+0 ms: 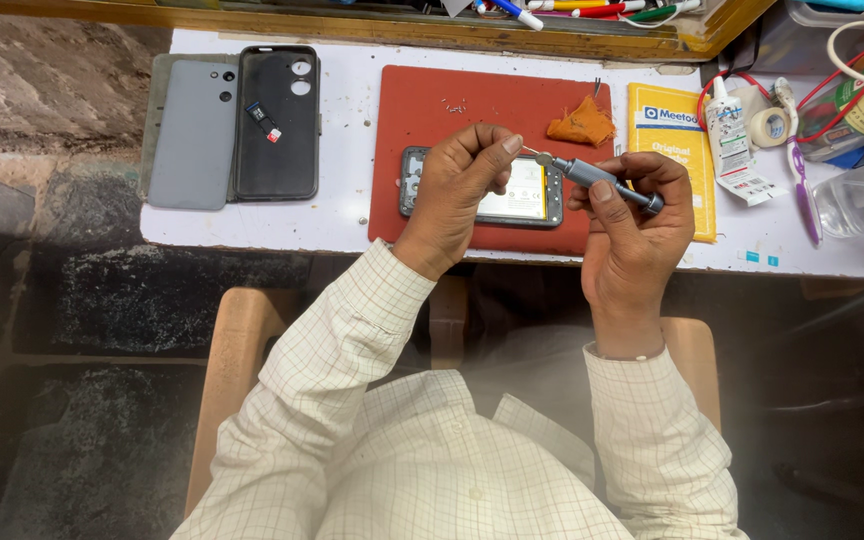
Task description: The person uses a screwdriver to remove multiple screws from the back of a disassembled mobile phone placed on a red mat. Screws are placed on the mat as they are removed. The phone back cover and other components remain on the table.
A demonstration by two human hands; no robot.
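My right hand (635,228) grips a small grey screwdriver (607,182), its tip pointing left. My left hand (464,182) is pinched at the screwdriver's tip, fingers closed around the bit end; whether a screw sits between them is too small to tell. Both hands hover just above an opened phone (537,195) with its back removed and the battery showing. The phone lies on a red mat (432,110) on the white table (347,215).
A grey phone back cover (192,135) and a black case (277,125) with a small card lie at the left. An orange cloth (582,125), yellow box (667,130), glue tube (727,135), tape roll (774,125) and purple tool (804,190) sit to the right. Pens fill a wooden tray (592,40) behind.
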